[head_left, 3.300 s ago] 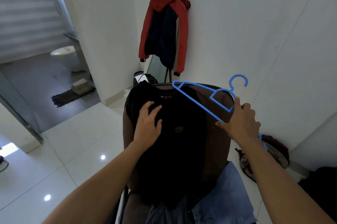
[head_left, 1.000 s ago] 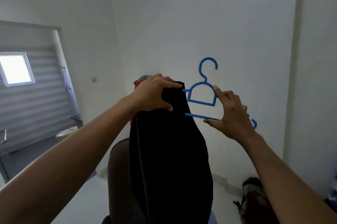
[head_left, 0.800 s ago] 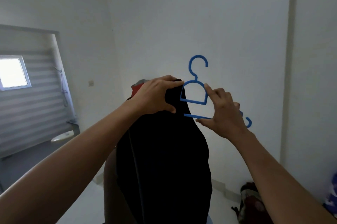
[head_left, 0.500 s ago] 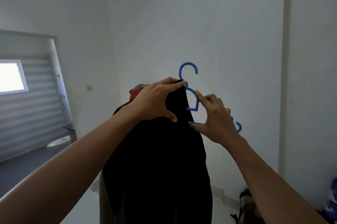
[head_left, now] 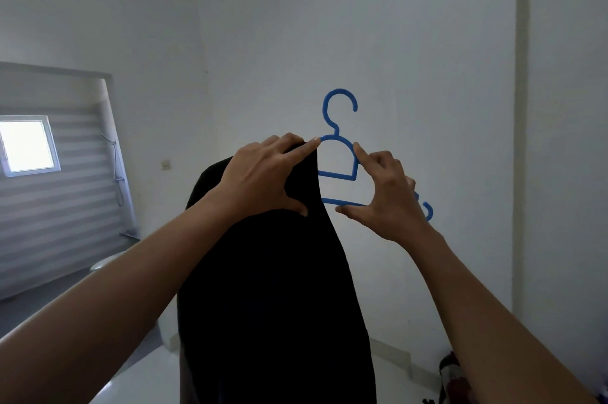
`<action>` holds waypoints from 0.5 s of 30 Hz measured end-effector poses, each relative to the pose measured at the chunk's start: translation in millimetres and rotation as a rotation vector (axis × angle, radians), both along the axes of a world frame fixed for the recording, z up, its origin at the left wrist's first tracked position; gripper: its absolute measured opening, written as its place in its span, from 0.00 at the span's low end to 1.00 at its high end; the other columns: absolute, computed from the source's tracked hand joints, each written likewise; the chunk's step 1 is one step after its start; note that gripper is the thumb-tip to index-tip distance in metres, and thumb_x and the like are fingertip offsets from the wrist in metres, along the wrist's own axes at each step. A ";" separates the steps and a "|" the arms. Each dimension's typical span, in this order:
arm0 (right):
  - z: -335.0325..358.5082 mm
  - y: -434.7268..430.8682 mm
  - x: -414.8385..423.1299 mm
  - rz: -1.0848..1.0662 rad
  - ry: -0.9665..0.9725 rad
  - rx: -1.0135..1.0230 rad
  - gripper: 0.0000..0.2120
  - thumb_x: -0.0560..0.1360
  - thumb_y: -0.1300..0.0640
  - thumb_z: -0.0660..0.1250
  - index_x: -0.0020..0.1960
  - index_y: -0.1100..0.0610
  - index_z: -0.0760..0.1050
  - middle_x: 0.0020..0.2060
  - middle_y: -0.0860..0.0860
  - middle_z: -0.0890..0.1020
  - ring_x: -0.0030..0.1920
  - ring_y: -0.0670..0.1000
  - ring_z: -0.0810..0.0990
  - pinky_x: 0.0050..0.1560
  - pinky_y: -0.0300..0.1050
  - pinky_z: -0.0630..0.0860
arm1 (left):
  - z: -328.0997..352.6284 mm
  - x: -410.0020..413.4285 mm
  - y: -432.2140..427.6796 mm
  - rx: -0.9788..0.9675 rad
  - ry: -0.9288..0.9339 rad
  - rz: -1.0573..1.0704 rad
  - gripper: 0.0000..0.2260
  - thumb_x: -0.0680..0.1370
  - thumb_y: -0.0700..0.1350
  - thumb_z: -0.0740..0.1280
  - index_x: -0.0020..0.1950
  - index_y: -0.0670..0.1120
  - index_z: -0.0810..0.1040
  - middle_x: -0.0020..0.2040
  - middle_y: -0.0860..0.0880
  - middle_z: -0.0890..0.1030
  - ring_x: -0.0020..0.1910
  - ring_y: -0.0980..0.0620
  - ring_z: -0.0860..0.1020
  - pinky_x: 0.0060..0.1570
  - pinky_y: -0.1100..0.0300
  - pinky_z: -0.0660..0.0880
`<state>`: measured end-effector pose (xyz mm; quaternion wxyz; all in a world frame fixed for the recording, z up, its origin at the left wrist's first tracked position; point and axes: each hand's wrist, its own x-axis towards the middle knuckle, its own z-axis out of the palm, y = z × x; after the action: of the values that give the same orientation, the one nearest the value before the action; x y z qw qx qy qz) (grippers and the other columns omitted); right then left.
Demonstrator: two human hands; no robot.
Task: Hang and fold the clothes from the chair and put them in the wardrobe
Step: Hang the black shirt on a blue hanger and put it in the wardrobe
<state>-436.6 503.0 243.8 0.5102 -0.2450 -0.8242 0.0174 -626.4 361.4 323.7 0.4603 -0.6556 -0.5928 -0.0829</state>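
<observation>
A black garment (head_left: 276, 288) hangs long and dark in front of me, held up at chest height. My left hand (head_left: 263, 176) grips its top edge, fingers over the cloth. A blue plastic hanger (head_left: 340, 140) stands upright beside it, hook pointing up. Its left arm is hidden inside the garment. My right hand (head_left: 386, 196) pinches the hanger's right side between thumb and forefinger. The chair is hidden behind the garment.
White walls fill the view ahead. A bathroom opening with a bright window (head_left: 28, 145) and a toilet rim (head_left: 105, 262) lies to the left. A dark bag (head_left: 452, 377) sits on the floor at the lower right, by the wall.
The garment was lifted off the chair and raised. In the last second the hanger slid left into the garment, then rose, with its hook higher than before.
</observation>
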 end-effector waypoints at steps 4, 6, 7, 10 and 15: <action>6.8 -1.0 -1.7 0.034 0.015 0.004 0.52 0.65 0.41 0.80 0.80 0.47 0.55 0.63 0.50 0.70 0.63 0.51 0.70 0.61 0.59 0.70 | 10.6 5.3 -3.0 0.026 0.013 0.050 0.52 0.59 0.78 0.68 0.77 0.53 0.65 0.65 0.51 0.76 0.53 0.48 0.79 0.41 0.56 0.73; 8.3 -1.5 -2.4 0.042 0.011 -0.003 0.52 0.65 0.41 0.80 0.80 0.49 0.55 0.64 0.51 0.70 0.64 0.51 0.70 0.63 0.62 0.70 | 14.0 9.6 -5.3 0.024 -0.013 0.069 0.51 0.59 0.78 0.68 0.77 0.55 0.65 0.64 0.52 0.76 0.54 0.49 0.79 0.39 0.58 0.71; 8.3 -0.8 -3.6 0.038 0.011 -0.007 0.52 0.65 0.41 0.80 0.80 0.50 0.55 0.66 0.51 0.70 0.65 0.52 0.71 0.65 0.65 0.69 | 14.7 11.5 -5.9 0.025 -0.032 0.079 0.50 0.60 0.77 0.69 0.77 0.56 0.64 0.63 0.53 0.76 0.53 0.49 0.79 0.38 0.59 0.70; -0.5 -6.1 -7.2 0.049 0.098 -0.051 0.49 0.66 0.43 0.79 0.79 0.51 0.59 0.71 0.52 0.69 0.70 0.54 0.70 0.71 0.70 0.64 | 15.3 16.2 -4.9 0.042 -0.054 0.106 0.49 0.61 0.74 0.71 0.77 0.57 0.63 0.61 0.51 0.76 0.49 0.47 0.80 0.38 0.59 0.68; -52.9 -32.5 -14.1 0.181 0.295 -0.063 0.23 0.72 0.49 0.76 0.64 0.51 0.73 0.59 0.48 0.76 0.60 0.49 0.76 0.59 0.53 0.78 | 28.3 13.0 -4.2 0.095 -0.129 0.115 0.49 0.60 0.70 0.73 0.78 0.58 0.61 0.59 0.49 0.76 0.47 0.45 0.80 0.40 0.57 0.69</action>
<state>-450.7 470.5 190.9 0.6141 -0.1806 -0.7580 0.1248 -613.4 357.2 352.1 0.4556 -0.5912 -0.6533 -0.1264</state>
